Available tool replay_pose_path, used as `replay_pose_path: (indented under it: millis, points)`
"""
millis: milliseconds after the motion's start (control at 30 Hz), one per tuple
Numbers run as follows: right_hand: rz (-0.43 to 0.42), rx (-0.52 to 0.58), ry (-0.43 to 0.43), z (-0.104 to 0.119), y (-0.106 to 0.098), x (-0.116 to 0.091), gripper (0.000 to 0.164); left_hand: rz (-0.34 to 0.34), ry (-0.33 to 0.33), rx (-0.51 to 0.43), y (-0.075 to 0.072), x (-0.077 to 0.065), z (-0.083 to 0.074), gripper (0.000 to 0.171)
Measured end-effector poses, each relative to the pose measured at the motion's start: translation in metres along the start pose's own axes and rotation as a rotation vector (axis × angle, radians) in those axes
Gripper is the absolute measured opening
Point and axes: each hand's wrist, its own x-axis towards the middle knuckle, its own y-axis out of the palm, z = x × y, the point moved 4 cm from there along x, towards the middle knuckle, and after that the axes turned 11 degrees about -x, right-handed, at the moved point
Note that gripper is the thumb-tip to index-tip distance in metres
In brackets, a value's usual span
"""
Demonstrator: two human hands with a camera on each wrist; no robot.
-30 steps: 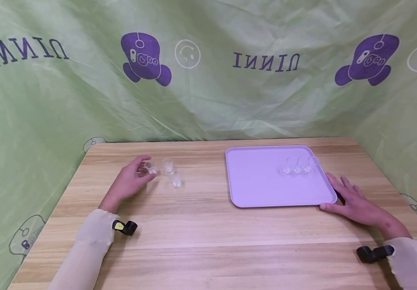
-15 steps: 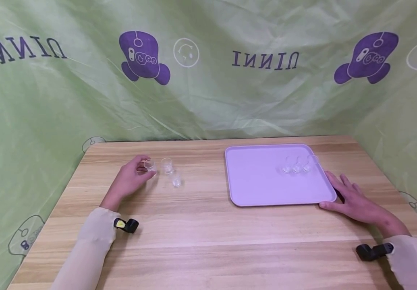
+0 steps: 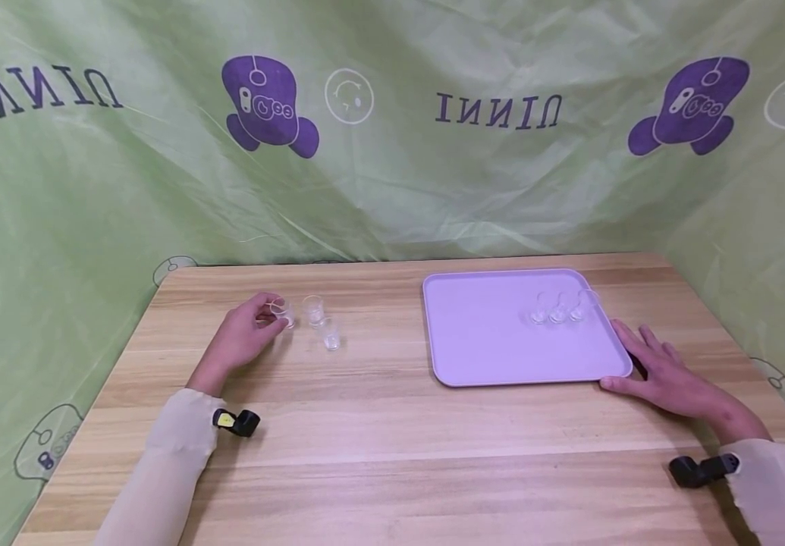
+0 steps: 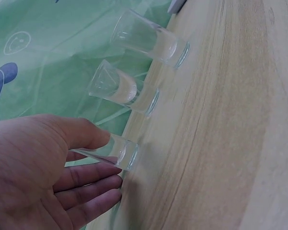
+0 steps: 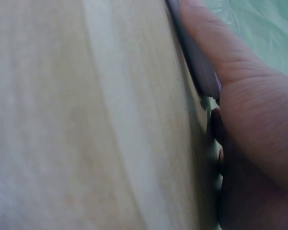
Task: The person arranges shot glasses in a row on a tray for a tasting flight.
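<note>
My left hand (image 3: 245, 334) pinches a small clear shot glass (image 4: 121, 152) between thumb and fingers at the table's left. The glass stands upright, its base at the tabletop. Two more shot glasses stand just to its right: one farther back (image 3: 314, 312), one nearer (image 3: 331, 335). On the right, my right hand (image 3: 672, 383) rests at the near right corner of a light purple tray (image 3: 481, 341). Its thumb touches the front edge and its extended fingers lie along the right side. Three clear shot glasses (image 3: 557, 311) stand in a row on the tray, toward its right.
The wooden table (image 3: 392, 455) ends at a green printed curtain (image 3: 378, 189) along the back and sides. Bare wood lies between the glasses on the left and the tray. A small black camera (image 3: 245, 423) sits on each wrist.
My left thumb has closed in slightly on the shot glass. The right hand, the tray and the other glasses stay put; the head view has shifted a little.
</note>
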Motion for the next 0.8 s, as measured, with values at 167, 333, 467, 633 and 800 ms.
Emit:
replay_pose_path:
  millis: [167, 333, 467, 633, 800]
  points:
    - [0.0, -0.002, 0.002, 0.0003, 0.0001, 0.0002, 0.101, 0.0, -0.002, 0.002, 0.0002, -0.0009, -0.0004, 0.036]
    - [0.003, -0.001, 0.003, 0.0, 0.0011, 0.0001, 0.101, 0.002, 0.0, -0.002, -0.0004, -0.0021, -0.0003, 0.035]
    - [-0.001, -0.002, 0.001, -0.0002, 0.0014, 0.0002, 0.101, 0.0, 0.003, -0.005, -0.0018, -0.0023, -0.0004, 0.034]
    - [0.002, 0.004, 0.003, -0.0002, 0.0013, -0.0005, 0.101, -0.005, -0.008, -0.025, -0.0028, -0.0009, -0.0024, 0.032]
    - [-0.004, 0.001, -0.004, -0.0003, 0.0003, -0.0003, 0.1, -0.016, -0.031, -0.069, -0.0046, -0.0005, -0.0052, 0.027]
